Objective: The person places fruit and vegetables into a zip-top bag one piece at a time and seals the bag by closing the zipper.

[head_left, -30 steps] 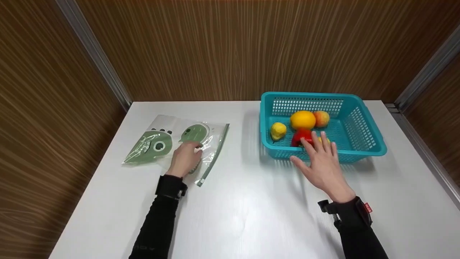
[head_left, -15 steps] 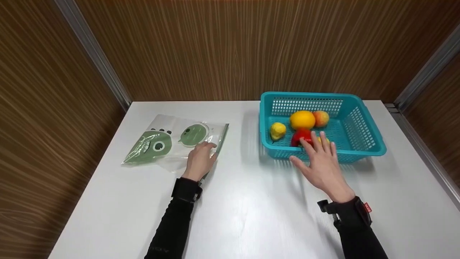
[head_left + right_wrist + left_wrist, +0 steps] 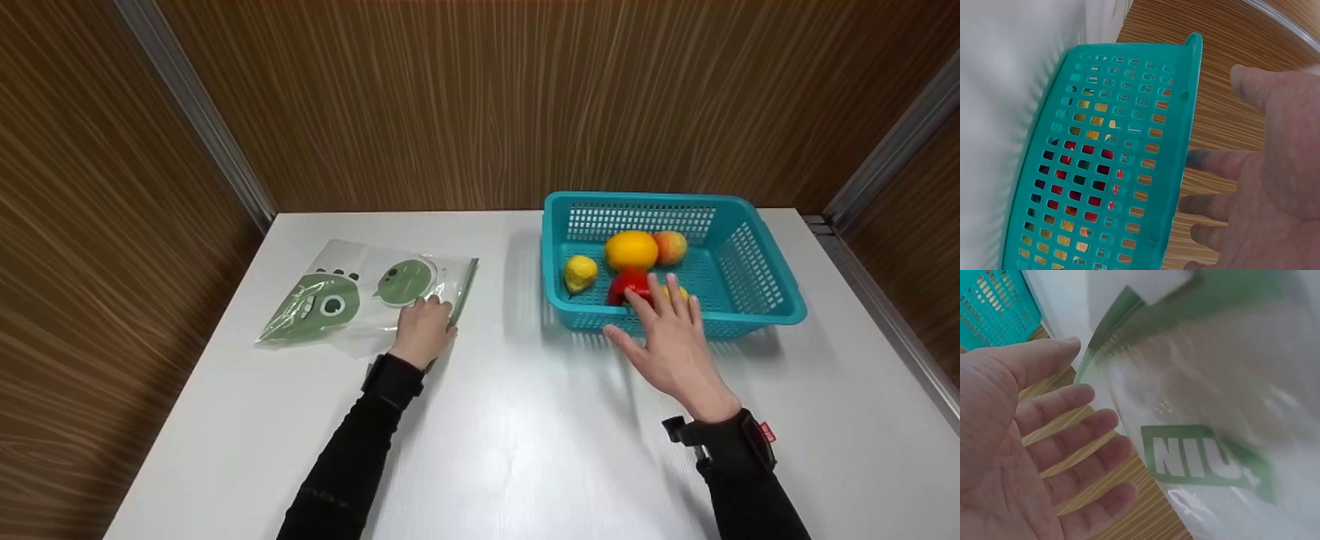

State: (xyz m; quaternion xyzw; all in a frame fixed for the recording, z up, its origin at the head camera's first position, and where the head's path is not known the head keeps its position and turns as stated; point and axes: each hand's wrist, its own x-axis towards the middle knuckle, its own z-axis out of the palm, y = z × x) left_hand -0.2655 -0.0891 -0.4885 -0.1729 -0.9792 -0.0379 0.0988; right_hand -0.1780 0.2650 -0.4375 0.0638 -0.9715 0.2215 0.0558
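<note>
A clear zip bag with green cartoon prints (image 3: 328, 304) lies flat on the left of the table. My left hand (image 3: 424, 330) is over its right end, by the green zip edge. In the left wrist view the fingers (image 3: 1072, 450) are loosely extended beside the bag (image 3: 1207, 455), with the thumb apart from them and nothing pinched. My right hand (image 3: 679, 360) is spread over the near side of a teal basket (image 3: 784, 311). Its fingers (image 3: 1207, 207) reach past the basket rim (image 3: 1185, 135) and overlap a red bell pepper (image 3: 628, 285) in the head view.
Inside the basket are a yellow pear (image 3: 580, 274), a large orange-yellow fruit (image 3: 631, 250), a peach (image 3: 670, 247) and a partly hidden yellow piece. White table (image 3: 495, 435) lies between bag and basket. Wood-grain panels (image 3: 465, 105) stand behind and at both sides.
My left hand has moved right across the bag to its zip edge, uncovering the round green print. The right hand and the basket have stayed in place.
</note>
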